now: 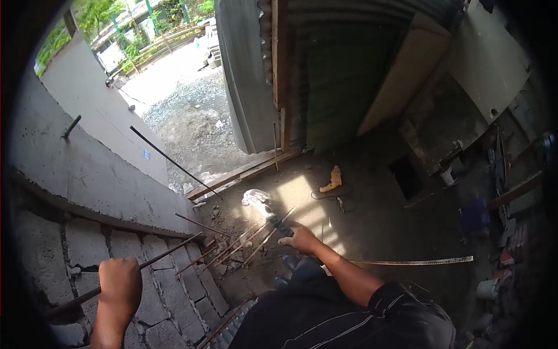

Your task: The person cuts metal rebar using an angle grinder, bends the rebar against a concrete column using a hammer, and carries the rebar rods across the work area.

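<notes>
My left hand [120, 284], at the lower left, is closed round a dark steel rebar [168, 253] that slants up to the right in front of the block wall [154, 279]. Near the middle, my right hand [302, 239] is wrapped around the dark grip of a hand tool [280, 225]. Its pale head points up and left, glaring in the sunlight, so its exact kind is unclear. Beneath the tool, several thin rods or sticks [238, 246] lie over rubble by the wall's foot.
A yellow power drill [332, 180] rests on the floor with its cord. More rebars [168, 157] jut from the wall at left. A wooden sill [247, 173] crosses the doorway, with gravel [180, 122] outside. A long thin strip [412, 262] extends right of my body. Clutter [505, 256] lines the right side.
</notes>
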Demonstrator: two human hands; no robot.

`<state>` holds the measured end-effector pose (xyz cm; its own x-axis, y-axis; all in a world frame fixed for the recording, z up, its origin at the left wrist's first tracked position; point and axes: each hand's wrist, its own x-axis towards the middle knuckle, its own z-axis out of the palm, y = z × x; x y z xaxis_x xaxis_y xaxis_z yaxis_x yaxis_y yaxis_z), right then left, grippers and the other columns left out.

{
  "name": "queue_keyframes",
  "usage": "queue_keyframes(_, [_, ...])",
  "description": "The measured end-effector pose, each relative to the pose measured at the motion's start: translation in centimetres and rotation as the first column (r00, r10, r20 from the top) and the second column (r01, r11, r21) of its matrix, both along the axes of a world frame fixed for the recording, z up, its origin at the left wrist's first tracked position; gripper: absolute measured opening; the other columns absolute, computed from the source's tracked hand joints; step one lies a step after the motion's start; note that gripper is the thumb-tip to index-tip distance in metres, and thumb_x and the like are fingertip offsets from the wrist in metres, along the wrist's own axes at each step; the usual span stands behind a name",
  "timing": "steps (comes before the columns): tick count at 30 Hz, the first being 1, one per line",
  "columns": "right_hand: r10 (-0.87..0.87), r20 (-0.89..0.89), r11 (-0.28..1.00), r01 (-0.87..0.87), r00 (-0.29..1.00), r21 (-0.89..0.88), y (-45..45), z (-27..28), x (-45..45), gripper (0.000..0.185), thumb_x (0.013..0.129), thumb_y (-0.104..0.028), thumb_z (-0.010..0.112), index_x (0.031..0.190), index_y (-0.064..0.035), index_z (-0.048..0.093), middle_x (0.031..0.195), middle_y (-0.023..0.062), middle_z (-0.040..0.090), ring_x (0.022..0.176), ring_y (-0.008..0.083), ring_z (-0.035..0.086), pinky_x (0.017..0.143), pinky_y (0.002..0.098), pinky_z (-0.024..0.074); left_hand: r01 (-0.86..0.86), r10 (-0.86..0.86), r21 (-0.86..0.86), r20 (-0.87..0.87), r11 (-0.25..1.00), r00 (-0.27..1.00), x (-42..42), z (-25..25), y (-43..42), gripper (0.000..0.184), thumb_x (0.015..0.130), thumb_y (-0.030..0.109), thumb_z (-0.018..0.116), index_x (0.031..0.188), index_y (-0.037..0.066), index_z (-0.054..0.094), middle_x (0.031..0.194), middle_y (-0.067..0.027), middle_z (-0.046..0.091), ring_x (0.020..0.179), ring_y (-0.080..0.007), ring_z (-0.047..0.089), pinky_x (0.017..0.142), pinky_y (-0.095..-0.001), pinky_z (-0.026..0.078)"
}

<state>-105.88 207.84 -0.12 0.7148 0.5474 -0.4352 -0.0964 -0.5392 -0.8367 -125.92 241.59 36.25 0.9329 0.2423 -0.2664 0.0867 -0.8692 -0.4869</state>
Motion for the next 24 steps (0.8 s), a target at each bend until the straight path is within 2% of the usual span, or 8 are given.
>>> queue_keyframes(2, [0.088,0.065,0.993,-0.082,0.994,-0.087,-3.3,-0.6,-1.1,0.049,0.08,-0.043,0.077,0.098,0.0028,0.069,0.083,0.0226,0.071,0.081,0.0354,0.07,0.075,0.0431,0.0524,0.08,-0.076,0.058,-0.07,0.995,0.995,3.4,-1.2,-1.2,0.003,0.073,0.006,0.068,0.073,0.009,0.067,0.071,-0.0136,0.068,0.075,-0.029,0.071,0.064,-0.0382,0.054])
queue_keyframes(6, [0.105,0.001,0.966,-0.102,0.994,-0.238,-9.5,0.2,-3.9,0.052,0.08,-0.046,0.075,0.105,0.0003,0.07,0.094,0.0234,0.071,0.096,0.0404,0.068,0.085,0.0446,0.052,0.124,-0.039,0.158,-0.459,0.98,0.888,10.3,-3.2,-3.9,0.013,0.084,0.019,0.068,0.094,0.012,0.073,0.092,-0.0034,0.075,0.089,-0.0203,0.073,0.07,-0.031,0.054])
queue_keyframes(8, [0.203,0.002,0.87,-0.18,0.979,-0.46,-12.4,-1.4,-6.1,0.051,0.081,-0.046,0.073,0.11,-0.0041,0.071,0.101,0.0218,0.071,0.1,0.0392,0.067,0.088,0.0449,0.0519,0.188,-0.1,0.146,-0.464,0.971,0.88,12.4,-4.2,-5.0,0.014,0.084,0.017,0.066,0.096,0.012,0.072,0.093,-0.0049,0.075,0.089,-0.0207,0.073,0.07,-0.0318,0.053])
queue_keyframes(11, [0.076,-0.071,0.84,-0.102,0.995,-0.533,-16.4,-0.9,-9.9,0.06,0.082,-0.052,0.069,0.107,0.0028,0.071,0.105,0.0254,0.07,0.103,0.0388,0.067,0.092,0.0449,0.0509,0.323,-0.237,0.115,-0.462,0.939,0.854,15.0,-5.1,-5.8,0.017,0.085,0.017,0.064,0.1,0.012,0.071,0.093,-0.0061,0.075,0.089,-0.0216,0.073,0.073,-0.0324,0.054])
queue_keyframes(15, [-0.111,-0.148,0.756,-0.014,0.983,-0.655,-21.1,0.4,-15.9,0.051,0.076,-0.049,0.073,0.099,-0.0035,0.074,0.097,0.0226,0.071,0.094,0.0373,0.069,0.086,0.0454,0.053,0.488,-0.423,0.062,-0.416,0.87,0.805,18.3,-7.2,-6.4,0.012,0.086,0.018,0.064,0.092,0.015,0.075,0.091,-0.0053,0.075,0.089,-0.0225,0.073,0.075,-0.0347,0.055])
queue_keyframes(16, [-0.16,-0.161,0.736,0.009,0.974,-0.677,-21.5,2.5,-17.1,0.042,0.074,-0.035,0.069,0.097,-0.0011,0.074,0.095,0.0197,0.073,0.093,0.0357,0.07,0.084,0.0447,0.0546,0.513,-0.456,0.033,-0.413,0.858,0.789,19.1,-8.0,-6.6,0.012,0.085,0.018,0.065,0.089,0.016,0.076,0.091,-0.0051,0.075,0.089,-0.023,0.073,0.076,-0.0355,0.055])
queue_keyframes(19, [-0.321,-0.082,0.697,0.177,0.944,-0.695,-24.1,1.8,-22.5,0.038,0.075,-0.033,0.067,0.097,-0.0026,0.074,0.099,0.02,0.072,0.096,0.0364,0.069,0.085,0.0448,0.0543,0.638,-0.557,0.002,-0.485,0.77,0.674,20.6,-11.0,-8.1,0.011,0.084,0.018,0.066,0.083,0.017,0.077,0.09,-0.0052,0.076,0.09,-0.0232,0.073,0.075,-0.0359,0.055])
queue_keyframes(24, [-0.605,-0.125,0.589,0.336,0.787,-0.735,-26.2,0.5,-29.9,0.048,0.078,-0.045,0.07,0.102,-0.0039,0.074,0.109,0.0205,0.07,0.105,0.0338,0.067,0.093,0.0425,0.0525,0.767,-0.717,-0.029,-0.379,0.641,0.585,24.4,-11.7,-12.1,0.009,0.077,0.015,0.068,0.081,0.013,0.076,0.082,-0.011,0.074,0.08,-0.0276,0.073,0.071,-0.038,0.055])
